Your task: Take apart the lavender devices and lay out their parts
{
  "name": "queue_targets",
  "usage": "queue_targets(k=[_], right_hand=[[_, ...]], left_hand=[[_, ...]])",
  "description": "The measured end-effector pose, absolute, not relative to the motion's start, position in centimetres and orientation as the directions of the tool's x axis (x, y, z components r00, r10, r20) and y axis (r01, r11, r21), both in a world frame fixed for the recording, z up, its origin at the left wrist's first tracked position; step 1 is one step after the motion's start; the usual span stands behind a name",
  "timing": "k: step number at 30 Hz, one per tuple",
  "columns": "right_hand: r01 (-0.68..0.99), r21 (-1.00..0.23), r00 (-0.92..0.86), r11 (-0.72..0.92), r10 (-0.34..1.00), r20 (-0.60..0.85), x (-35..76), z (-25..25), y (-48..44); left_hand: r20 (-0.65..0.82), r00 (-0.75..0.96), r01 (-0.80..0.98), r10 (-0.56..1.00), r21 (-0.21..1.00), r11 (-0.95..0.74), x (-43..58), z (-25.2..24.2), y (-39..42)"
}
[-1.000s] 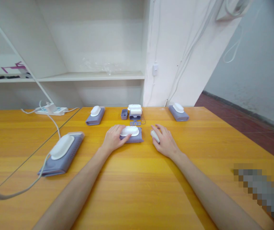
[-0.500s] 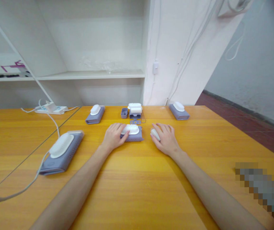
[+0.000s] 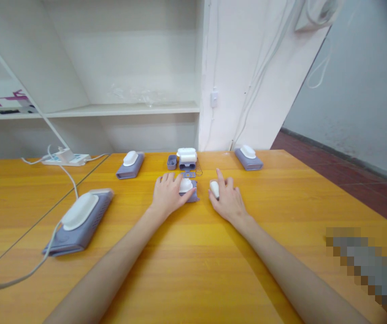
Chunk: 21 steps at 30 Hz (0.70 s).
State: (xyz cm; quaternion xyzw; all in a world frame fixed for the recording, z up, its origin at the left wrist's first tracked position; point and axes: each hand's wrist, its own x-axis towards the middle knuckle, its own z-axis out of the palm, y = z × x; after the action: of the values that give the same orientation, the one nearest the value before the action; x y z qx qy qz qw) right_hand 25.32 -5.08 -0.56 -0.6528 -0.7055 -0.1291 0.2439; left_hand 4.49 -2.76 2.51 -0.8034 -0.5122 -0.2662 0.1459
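Note:
A grey-purple box-like device (image 3: 190,198) with a white ridged or bristled piece (image 3: 185,185) on top lies at the middle of the table. Over its left part rests my left hand (image 3: 169,191), fingers spread and thumb stretched across the front; it covers much of the device. To the right, a small white rounded piece (image 3: 214,189) lies on the table between the thumb and index finger of my right hand (image 3: 229,198). That hand's index finger points forward, apart from the thumb, and its palm faces down.
Behind are small purple and white parts: a cup (image 3: 172,162), a white-topped stack (image 3: 187,155) and a thin coil (image 3: 198,167). Similar devices stand at the back left (image 3: 130,164), back right (image 3: 248,158) and near left (image 3: 78,220), the last beside a cable. A power strip (image 3: 66,158) lies behind.
My left hand has slid right across the device, its thumb now stretched over the front. My right hand's index finger has straightened forward, uncovering more of the white piece. The view has shifted slightly.

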Motion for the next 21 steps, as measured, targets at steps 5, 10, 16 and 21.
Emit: queue_targets(k=[5,10,16,21], right_hand=[[0.976,-0.133,-0.055,0.175,0.779,0.625,25.1,0.3,-5.7],[0.897,-0.046,-0.328,0.44,0.731,0.598,24.3,1.3,-6.4],[0.86,-0.016,-0.429,0.51,0.739,0.519,23.0,2.1,-4.8],[0.815,-0.094,-0.493,0.572,0.77,0.405,22.4,2.3,-3.8]], left_hand=[[0.522,0.22,0.944,0.824,0.099,-0.315,4.9,2.4,-1.9],[0.494,0.223,0.954,0.84,0.066,-0.292,5.4,2.9,-2.1],[0.485,0.204,0.956,0.85,0.087,-0.279,5.9,2.8,-2.7],[0.482,0.195,0.945,0.854,0.139,-0.295,5.8,2.7,-2.5]])
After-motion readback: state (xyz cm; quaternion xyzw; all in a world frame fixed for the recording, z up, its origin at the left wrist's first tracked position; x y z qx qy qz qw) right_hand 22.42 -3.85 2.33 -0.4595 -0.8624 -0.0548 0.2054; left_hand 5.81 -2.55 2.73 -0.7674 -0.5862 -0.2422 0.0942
